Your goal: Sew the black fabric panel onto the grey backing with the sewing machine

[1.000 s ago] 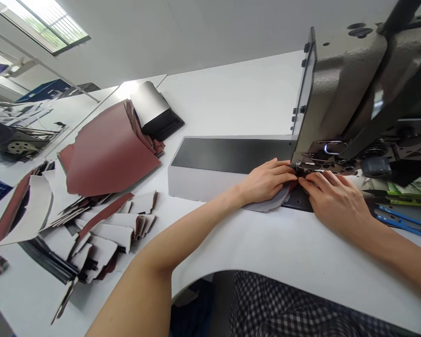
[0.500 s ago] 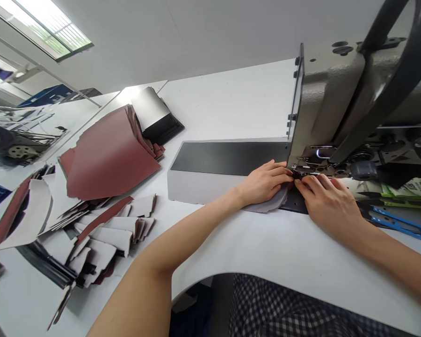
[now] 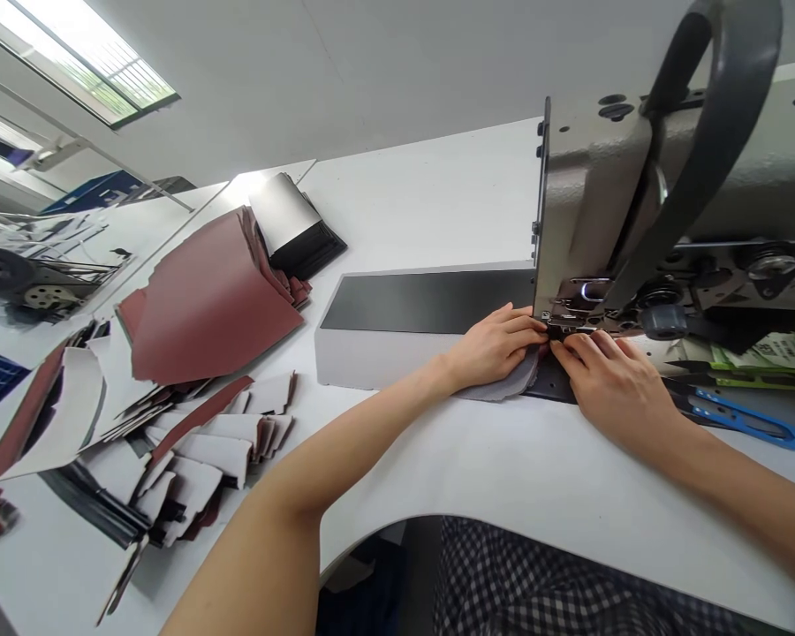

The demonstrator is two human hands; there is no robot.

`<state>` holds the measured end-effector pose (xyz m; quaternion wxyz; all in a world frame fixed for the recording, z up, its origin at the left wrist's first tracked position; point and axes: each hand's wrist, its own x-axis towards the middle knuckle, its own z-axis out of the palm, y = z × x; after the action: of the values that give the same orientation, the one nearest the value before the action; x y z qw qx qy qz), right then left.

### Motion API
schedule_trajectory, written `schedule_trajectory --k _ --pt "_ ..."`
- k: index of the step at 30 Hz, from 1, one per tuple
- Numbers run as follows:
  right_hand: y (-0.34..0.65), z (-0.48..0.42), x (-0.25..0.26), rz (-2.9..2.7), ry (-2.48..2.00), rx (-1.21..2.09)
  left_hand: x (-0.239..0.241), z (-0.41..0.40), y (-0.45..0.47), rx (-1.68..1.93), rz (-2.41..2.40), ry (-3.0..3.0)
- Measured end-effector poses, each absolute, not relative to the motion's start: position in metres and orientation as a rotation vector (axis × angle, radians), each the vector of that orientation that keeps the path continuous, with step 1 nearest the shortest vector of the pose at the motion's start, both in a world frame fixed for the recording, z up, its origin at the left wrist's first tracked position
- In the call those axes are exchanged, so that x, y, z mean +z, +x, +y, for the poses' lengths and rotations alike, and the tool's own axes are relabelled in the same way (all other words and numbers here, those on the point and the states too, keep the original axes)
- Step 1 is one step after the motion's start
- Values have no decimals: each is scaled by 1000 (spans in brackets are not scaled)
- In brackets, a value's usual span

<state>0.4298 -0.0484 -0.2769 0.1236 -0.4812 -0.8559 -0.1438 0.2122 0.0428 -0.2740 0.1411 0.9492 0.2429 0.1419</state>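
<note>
A grey sewing machine stands at the right on a white table. My left hand lies flat, fingers together, pressing a grey-backed piece of material toward the presser foot. My right hand rests on the dark needle plate, fingertips pinched at the same piece right under the foot. The piece's front edge is hidden beneath both hands.
Left of the machine sits its grey bed with a black top. A stack of maroon sheets and several cut white-backed pieces cover the left side. Blue thread snips lie at the right, behind my right wrist.
Both hands stay at the presser foot holding the piece; the view has shifted so the machine and hands sit slightly further left in the frame.
</note>
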Motion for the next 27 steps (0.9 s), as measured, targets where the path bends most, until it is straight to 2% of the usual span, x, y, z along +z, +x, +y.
schedule_trajectory --k 8,13,16,22,27 --pt "435 -53 -273 -2289 -1434 16 -277 36 216 485 747 2718" --pt "430 -70 -267 -2161 -1700 177 -278 1 231 506 1097 2653" --pt "422 -76 -267 -2166 -1729 145 -278 -16 238 469 1214 2645" --pt "405 -83 -276 -2223 -1663 -132 -278 -18 238 450 1216 2647" --pt "400 -87 -279 -2262 -1655 -181 -273 -18 234 503 1185 2521"
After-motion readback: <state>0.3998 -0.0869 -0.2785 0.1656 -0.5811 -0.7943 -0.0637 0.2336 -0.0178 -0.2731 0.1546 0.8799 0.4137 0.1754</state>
